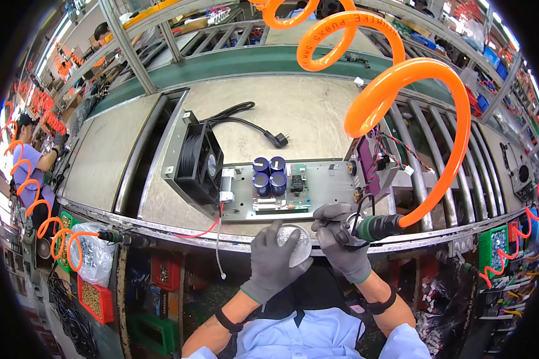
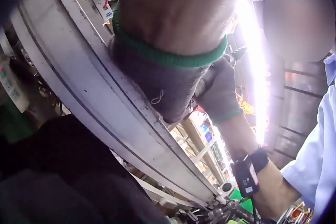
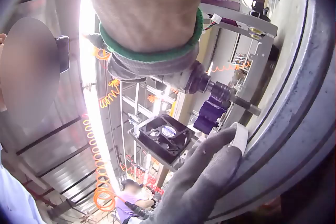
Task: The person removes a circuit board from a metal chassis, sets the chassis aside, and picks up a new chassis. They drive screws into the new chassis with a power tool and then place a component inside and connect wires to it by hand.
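Note:
My gloved left hand [image 1: 273, 263] holds a small round dish [image 1: 296, 240] of tiny bright pieces at the bench's front edge; in the right wrist view its fingertips lie on the dish's rim [image 3: 240, 138]. Close beside it, my gloved right hand [image 1: 345, 254] grips an air screwdriver [image 1: 372, 228] joined to an orange hose. The screwdriver's bit end [image 3: 245, 105] points towards the bench in the right wrist view. Just beyond both hands lies a metal chassis [image 1: 326, 179] with a circuit board [image 1: 281, 202] and several purple capacitors [image 1: 262, 183]. The left wrist view hides the left fingers.
A black fan [image 1: 200, 161] stands at the chassis's left, a purple-sided panel [image 1: 368, 161] with wires at its right. A power cord [image 1: 245, 122] lies behind. The orange coiled hose [image 1: 461, 119] hangs over the right side. Rollers [image 1: 452, 173] and a green bin [image 1: 494, 248] are at right.

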A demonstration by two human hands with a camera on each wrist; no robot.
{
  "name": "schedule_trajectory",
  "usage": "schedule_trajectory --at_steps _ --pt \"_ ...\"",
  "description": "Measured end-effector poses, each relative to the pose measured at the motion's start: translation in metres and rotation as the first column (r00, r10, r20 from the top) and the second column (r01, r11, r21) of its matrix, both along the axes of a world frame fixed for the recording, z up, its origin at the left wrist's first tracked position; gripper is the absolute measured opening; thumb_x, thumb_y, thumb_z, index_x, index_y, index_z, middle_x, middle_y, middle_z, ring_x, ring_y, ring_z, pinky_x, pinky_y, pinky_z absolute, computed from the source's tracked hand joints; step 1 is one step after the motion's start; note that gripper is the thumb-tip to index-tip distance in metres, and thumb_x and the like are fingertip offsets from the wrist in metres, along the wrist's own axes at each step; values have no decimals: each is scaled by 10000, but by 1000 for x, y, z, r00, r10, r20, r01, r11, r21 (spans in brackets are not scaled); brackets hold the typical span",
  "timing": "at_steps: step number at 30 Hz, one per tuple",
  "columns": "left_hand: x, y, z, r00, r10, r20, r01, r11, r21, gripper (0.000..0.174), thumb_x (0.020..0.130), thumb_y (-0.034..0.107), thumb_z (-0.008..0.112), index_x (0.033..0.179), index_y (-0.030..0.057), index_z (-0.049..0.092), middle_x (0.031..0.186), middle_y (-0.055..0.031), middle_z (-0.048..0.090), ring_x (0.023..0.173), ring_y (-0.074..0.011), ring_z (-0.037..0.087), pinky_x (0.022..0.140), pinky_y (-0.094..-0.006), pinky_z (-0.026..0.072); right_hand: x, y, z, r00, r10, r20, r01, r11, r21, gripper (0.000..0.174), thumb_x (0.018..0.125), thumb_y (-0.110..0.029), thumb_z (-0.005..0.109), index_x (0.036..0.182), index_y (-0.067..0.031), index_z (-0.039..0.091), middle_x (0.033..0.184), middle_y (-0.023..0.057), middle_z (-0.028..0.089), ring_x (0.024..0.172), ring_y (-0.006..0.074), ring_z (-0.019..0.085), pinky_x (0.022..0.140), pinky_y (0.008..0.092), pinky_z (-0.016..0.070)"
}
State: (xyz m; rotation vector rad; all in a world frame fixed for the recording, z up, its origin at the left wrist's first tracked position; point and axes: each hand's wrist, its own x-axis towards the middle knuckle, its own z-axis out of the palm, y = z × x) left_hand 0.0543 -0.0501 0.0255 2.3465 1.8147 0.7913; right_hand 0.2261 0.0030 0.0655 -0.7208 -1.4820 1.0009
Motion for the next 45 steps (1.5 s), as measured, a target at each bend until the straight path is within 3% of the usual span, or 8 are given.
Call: schedule_trajectory --at_steps 8,10,19,28,31,35,36,45 --pt "-6 0 -6 994 -107 6 106 992 69 634 745 462 832 1278 160 670 1415 -239 474 1293 -462 451 1075 -577 399 -15 0 5 983 -136 -125 122 986 -118 235 817 90 669 1038 14 649 983 96 695 859 139 673 780 283 560" --pt "-7 0 -4 994 -103 20 102 994 39 636 740 444 832 1278 146 669 1411 -248 473 1292 -466 452 1078 -576 396 -10 4 -2 996 -94 -3 94 995 -34 326 831 126 603 1116 -28 564 1020 115 654 852 148 644 782 304 555" --pt "-7 -11 -11 963 60 264 -97 987 127 611 740 387 830 1253 106 655 1375 -247 501 1243 -447 486 1037 -537 434 -9 3 -4 988 -145 58 145 989 15 377 812 124 602 1144 -40 530 993 119 633 812 150 623 706 307 557" --pt "-6 -6 -17 993 77 90 -89 987 131 601 730 470 844 1211 148 686 1374 -214 509 1240 -429 481 1032 -536 427 -15 1 16 986 -137 -95 123 982 -144 266 809 104 664 1041 -17 615 968 68 681 835 131 662 756 283 560" --pt "-9 -5 -20 997 57 58 -65 986 155 611 729 476 847 1212 140 683 1374 -211 511 1225 -417 491 1014 -534 441 -25 -7 44 938 -114 -328 51 980 -192 304 815 112 648 1082 -23 595 975 56 669 817 119 647 727 272 549" --pt "-12 -3 -19 995 50 91 -62 988 140 619 723 470 853 1208 130 672 1366 -194 519 1201 -407 505 984 -528 455 -23 -3 50 971 5 -238 -49 982 -181 368 824 106 637 1154 -34 551 997 74 656 814 122 630 715 281 550" --pt "-12 -2 -20 994 49 96 -63 987 150 627 715 461 857 1209 127 663 1360 -188 523 1194 -402 510 971 -527 459 -31 -6 52 934 -16 -356 -64 975 -211 346 807 118 650 1113 -25 579 996 86 662 845 130 641 734 285 556" --pt "-13 -5 -15 998 34 44 -39 993 114 538 778 493 811 1220 209 692 1382 -174 489 1231 -408 471 1007 -527 434 -41 2 21 976 -55 -211 23 988 -154 362 808 137 655 1134 -2 581 1001 94 678 897 146 666 805 307 571"
